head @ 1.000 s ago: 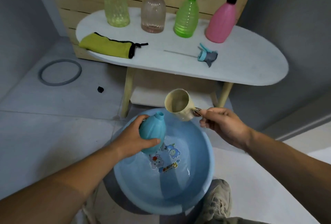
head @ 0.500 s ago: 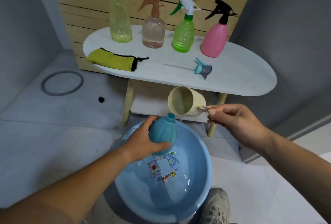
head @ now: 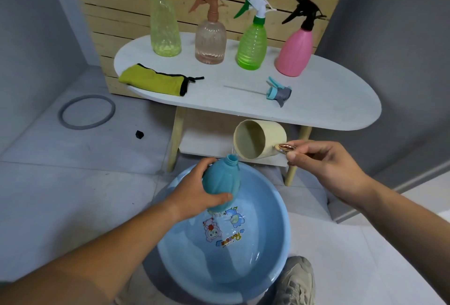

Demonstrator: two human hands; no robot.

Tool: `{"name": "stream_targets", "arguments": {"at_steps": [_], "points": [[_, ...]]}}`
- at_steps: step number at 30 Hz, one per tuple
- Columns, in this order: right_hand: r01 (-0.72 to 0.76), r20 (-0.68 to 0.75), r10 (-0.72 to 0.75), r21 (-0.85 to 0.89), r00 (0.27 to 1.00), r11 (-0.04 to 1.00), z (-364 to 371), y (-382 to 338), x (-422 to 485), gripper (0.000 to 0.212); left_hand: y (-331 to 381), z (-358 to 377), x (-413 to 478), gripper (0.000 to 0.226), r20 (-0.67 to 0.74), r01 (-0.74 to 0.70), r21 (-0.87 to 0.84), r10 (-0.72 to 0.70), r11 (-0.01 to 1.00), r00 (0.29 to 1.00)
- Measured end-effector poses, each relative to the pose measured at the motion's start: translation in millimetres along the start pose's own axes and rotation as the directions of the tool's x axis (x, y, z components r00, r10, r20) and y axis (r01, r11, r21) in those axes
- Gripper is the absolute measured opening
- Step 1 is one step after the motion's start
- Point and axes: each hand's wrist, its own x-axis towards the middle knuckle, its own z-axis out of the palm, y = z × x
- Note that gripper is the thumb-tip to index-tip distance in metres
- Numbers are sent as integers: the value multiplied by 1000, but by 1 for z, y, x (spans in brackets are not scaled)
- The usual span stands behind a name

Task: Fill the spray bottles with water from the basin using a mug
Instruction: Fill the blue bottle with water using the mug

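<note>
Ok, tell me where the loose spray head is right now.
Head view: the loose spray head lies on the white table, right of centre, just in front of the green bottle and pink bottle.

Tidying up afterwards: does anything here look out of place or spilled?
A loose spray head lies on its side on the table; the blue bottle has none. A gray ring and a small black piece lie on the floor. No puddle shows.

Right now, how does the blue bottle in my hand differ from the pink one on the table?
The blue bottle has a bare open neck; the pink bottle wears a black spray head. The blue bottle is held over the basin by the left hand; the pink bottle stands upright on the table. Both are opaque plastic.
</note>
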Motion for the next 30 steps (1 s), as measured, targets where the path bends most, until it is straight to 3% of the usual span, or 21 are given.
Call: {"name": "stream_targets", "arguments": {"at_steps": [30], "points": [[52,7,-52,-190,999,980,5,-14,2,10,-12,1,2,80,-16,27,12,-27,1000,1000]]}}
